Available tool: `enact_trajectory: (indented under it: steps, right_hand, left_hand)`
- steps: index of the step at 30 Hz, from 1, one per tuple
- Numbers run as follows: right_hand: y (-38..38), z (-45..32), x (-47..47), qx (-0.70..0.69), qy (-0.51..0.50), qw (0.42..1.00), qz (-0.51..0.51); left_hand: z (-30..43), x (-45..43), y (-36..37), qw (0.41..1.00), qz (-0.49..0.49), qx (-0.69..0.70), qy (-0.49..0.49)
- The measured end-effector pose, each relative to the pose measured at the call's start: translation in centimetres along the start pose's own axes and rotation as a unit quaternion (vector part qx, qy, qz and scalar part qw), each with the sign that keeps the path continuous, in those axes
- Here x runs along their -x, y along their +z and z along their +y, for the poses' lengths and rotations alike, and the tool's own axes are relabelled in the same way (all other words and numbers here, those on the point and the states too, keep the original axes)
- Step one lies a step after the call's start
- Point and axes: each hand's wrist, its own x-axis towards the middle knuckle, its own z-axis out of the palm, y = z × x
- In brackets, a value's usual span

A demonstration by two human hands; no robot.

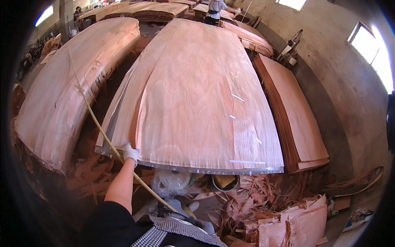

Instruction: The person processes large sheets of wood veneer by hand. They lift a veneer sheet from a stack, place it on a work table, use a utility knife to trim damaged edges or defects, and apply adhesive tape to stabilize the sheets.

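Observation:
My left hand (131, 153), in a striped knit glove, is at the near edge of a broad wood veneer sheet (191, 92). The sheet's left edge overlaps another veneer strip (123, 126), and my thumb and fingers close on its near corner. A long thin bamboo stick (101, 129) slants past the hand, runs beneath my wrist and ends against my body. Low by my checked apron (172, 231), a grey shape (208, 228) looks like my gloved right hand, close to the stick's lower end. Its fingers and anything in them are hidden.
Tall veneer stacks stand left (61, 92) and right (293, 108) of the table edge (213, 170). Below lie a plastic-wrapped roll (174, 179), a bucket (216, 186), veneer scraps (247, 197) and a torn bundle (302, 220). A person (216, 9) stands beyond the far end.

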Motion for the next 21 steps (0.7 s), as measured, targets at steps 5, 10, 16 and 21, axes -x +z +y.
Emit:
enact_trajectory:
  steps: [5,10,16,21]
  right_hand:
    - [0.6,0.4,-0.3,-0.111,0.083,0.99,0.023]
    - [0.6,-1.6,-0.7,-0.095,0.099,0.987,0.078]
    - [0.0,1.0,-0.8,-0.083,0.106,0.971,0.198]
    - [-3.8,-0.7,-0.9,-0.096,0.129,0.944,0.288]
  left_hand:
    - [6.5,2.4,-0.6,0.979,-0.112,-0.06,0.158]
    - [14.9,8.4,1.9,0.89,-0.079,-0.079,0.441]
    - [21.9,11.1,1.9,0.807,-0.358,0.35,0.313]
    - [15.9,8.6,-4.6,0.576,-0.393,0.717,0.025]
